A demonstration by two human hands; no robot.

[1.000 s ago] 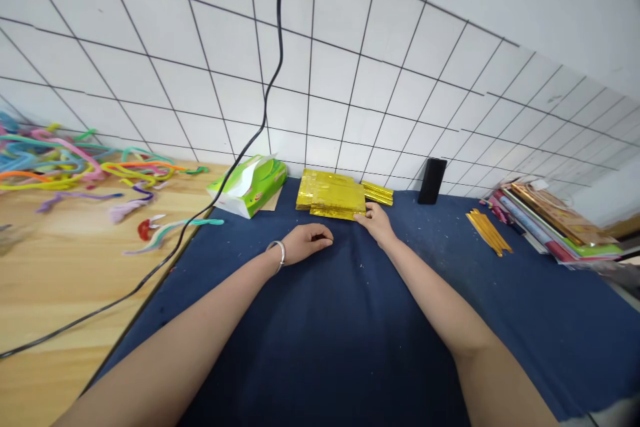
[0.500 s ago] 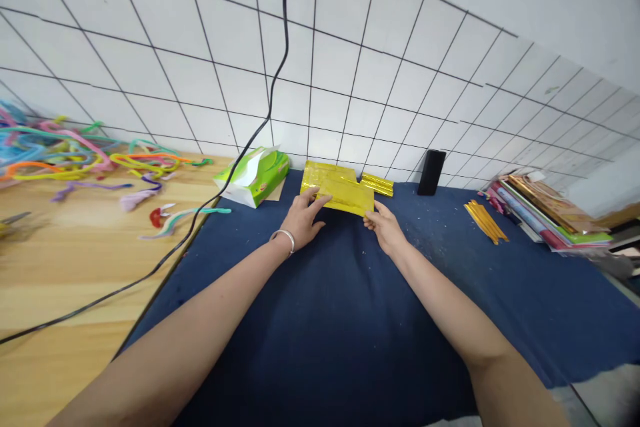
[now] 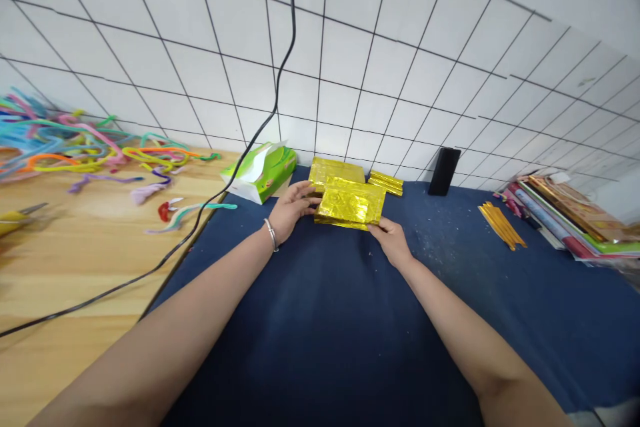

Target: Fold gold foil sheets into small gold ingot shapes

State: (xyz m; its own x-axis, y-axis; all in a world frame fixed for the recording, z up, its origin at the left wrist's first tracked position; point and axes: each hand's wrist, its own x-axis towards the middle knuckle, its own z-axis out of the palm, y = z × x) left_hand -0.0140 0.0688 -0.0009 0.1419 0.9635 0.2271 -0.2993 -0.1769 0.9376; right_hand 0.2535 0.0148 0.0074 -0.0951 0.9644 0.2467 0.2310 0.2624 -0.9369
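A shiny gold foil sheet (image 3: 353,205), apparently folded in layers, is held at the far side of the blue cloth. My right hand (image 3: 393,240) pinches its lower right corner between thumb and fingers. At its left edge is my left hand (image 3: 290,213), with a silver bangle on the wrist; its fingers are bent round the edge and its thumb is partly hidden. Behind the sheet lies a second gold foil piece (image 3: 337,169), partly covered. Right of that is a narrow, pleated gold foil strip (image 3: 386,182).
A green tissue box (image 3: 267,170) stands left of the foil. Pipe cleaners (image 3: 90,147) and a yellow-handled tool (image 3: 17,219) lie on the wooden table (image 3: 100,267). A black cable (image 3: 220,193) crosses the left side. Rightward are a black upright object (image 3: 444,172), gold strips (image 3: 501,225) and stacked papers (image 3: 575,217).
The held foil sheet has come slightly nearer and tilted, its face now catching light. My left hand has moved from over the sheet to its left edge. The view has shifted slightly.
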